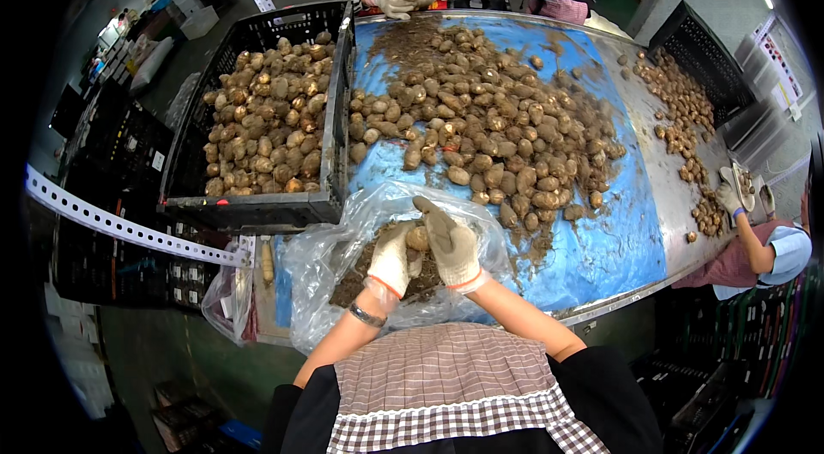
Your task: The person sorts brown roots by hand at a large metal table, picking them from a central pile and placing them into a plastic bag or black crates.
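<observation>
In white knit gloves with grey coated palms and orange cuffs, both my hands are over a clear plastic bag. Fingers of my left hand (394, 256) curl around a small brown taro corm (417, 238). My right hand (454, 243) is against the corm's other side, its fingers stretched up and forward; whether it grips too is hidden. Below the hands, the clear plastic bag (315, 280) lies spread with dark soil and root fibres (351, 280) in it. Just beyond is a heap of soil-covered taro corms (508, 126) on a blue plastic sheet (599, 261).
A black plastic crate (302, 204) of corms stands at the left, a perforated white metal bar (129, 225) near it. More corms (682, 106) lie on the metal tabletop (650, 190) at right, by a tipped black crate (698, 68). Gloved co-workers (399, 0) stand across and at right (766, 248).
</observation>
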{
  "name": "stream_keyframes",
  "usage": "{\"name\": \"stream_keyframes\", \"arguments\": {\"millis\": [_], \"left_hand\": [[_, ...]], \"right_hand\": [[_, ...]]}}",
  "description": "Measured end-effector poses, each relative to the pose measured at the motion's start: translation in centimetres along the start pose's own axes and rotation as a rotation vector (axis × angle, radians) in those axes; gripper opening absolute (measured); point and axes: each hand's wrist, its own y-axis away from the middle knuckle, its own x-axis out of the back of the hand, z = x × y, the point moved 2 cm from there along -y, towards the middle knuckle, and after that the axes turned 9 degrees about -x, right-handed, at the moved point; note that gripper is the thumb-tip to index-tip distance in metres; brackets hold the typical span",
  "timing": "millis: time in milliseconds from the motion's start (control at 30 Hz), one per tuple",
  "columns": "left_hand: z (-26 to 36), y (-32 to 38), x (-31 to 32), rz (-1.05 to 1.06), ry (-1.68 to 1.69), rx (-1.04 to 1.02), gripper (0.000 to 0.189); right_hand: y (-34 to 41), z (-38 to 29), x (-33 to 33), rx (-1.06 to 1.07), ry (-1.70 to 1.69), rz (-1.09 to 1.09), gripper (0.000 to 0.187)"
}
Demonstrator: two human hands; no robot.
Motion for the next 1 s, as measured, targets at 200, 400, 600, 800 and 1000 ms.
{"name": "stream_keyframes", "arguments": {"millis": [200,400,600,800,1000], "left_hand": [[4.9,3.6,-3.1,0.088,-0.235,-0.638,0.035],[6.3,4.1,-3.0,0.023,-0.662,-0.759,0.031],[4.1,3.1,-2.3,0.030,-0.316,-0.610,0.019],[0.8,2.2,1.4,0.132,-0.579,-0.782,0.004],[1.2,2.7,1.5,0.122,-0.698,-0.534,0.024]], "right_hand": [[0.7,1.4,-1.0,-0.894,-0.657,-0.154,0.035],[0.7,0.0,-0.5,-0.906,-0.665,-0.111,0.043],[2.2,2.3,-0.7,-1.080,-0.836,-0.271,0.043],[-2.5,5.3,9.4,-0.789,-2.939,-0.419,0.010],[-7.7,7.2,17.6,-0.313,-1.446,-0.040,0.052]]}}
